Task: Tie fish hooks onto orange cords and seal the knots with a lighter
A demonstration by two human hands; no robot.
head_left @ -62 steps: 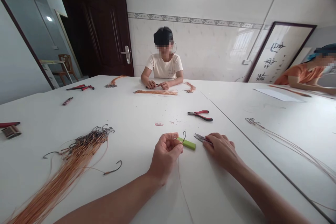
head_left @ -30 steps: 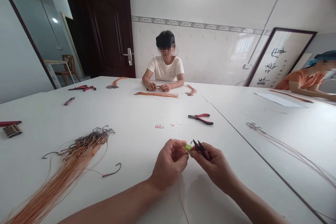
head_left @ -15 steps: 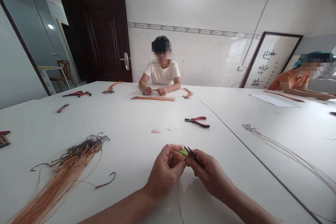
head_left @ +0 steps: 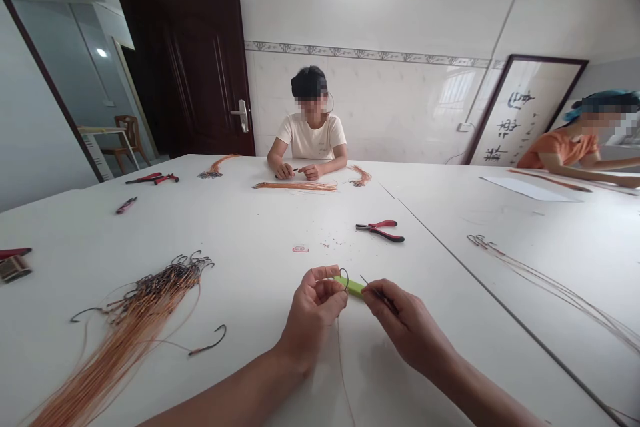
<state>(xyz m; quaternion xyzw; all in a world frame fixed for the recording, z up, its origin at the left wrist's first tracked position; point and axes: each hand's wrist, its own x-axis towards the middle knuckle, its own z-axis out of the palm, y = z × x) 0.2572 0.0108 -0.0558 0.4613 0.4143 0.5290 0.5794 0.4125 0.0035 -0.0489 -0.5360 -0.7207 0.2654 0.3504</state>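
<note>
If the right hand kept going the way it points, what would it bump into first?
Probably the green piece: the right hand points its snips left at it, with the left hand just behind. Depth is unclear.

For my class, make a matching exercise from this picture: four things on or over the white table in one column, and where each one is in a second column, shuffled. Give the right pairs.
Things
1. green piece
2. red pliers
3. hook bundle
4. snips

Places
A. in the right hand
B. lying on the table left of the left hand
C. between the two hands, at the left fingertips
D. lying on the table beyond the hands

Pairs: 1-C, 2-D, 3-B, 4-A
</note>
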